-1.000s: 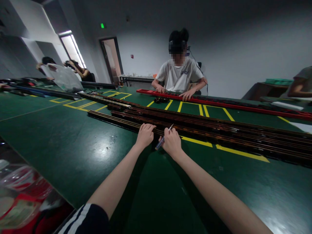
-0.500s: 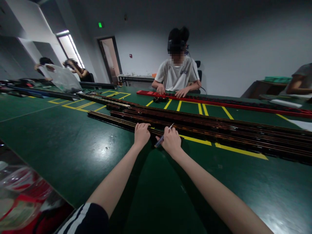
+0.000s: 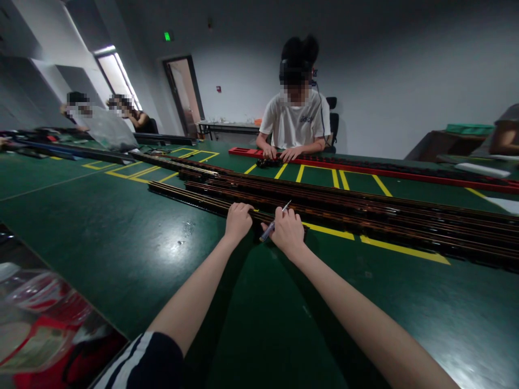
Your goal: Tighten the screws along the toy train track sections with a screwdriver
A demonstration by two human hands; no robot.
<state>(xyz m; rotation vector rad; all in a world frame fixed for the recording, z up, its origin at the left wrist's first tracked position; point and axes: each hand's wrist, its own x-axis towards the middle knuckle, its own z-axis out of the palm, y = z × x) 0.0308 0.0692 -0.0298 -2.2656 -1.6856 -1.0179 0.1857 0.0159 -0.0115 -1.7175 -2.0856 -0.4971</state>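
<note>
My left hand (image 3: 239, 220) is closed over a long dark rail (image 3: 188, 199) with thin coppery lines, near the rail's right end. Its fingers curl across the top edge, and the thumb is mostly hidden. My right hand (image 3: 287, 229), closed as well, grips a slim tool (image 3: 266, 233) with a translucent handle and a thin metal tip. That tip points up and away from me, and the handle end slants down to the left. Under the right hand, the rail's end is largely covered. Whether the tool touches the rail, I cannot tell.
Several similar dark rails (image 3: 344, 210) lie just beyond my hands on the green table (image 3: 170, 286), marked with yellow tape (image 3: 405, 250). Across it, a person (image 3: 295, 119) works at a red rail (image 3: 446, 176). A plastic bag (image 3: 107, 129) and bottles (image 3: 40, 294) are at the left.
My hands keep almost the same hold and place; the view shifts slightly. Across the table, the person's hands have come closer together over a small dark part beside the red rail.
</note>
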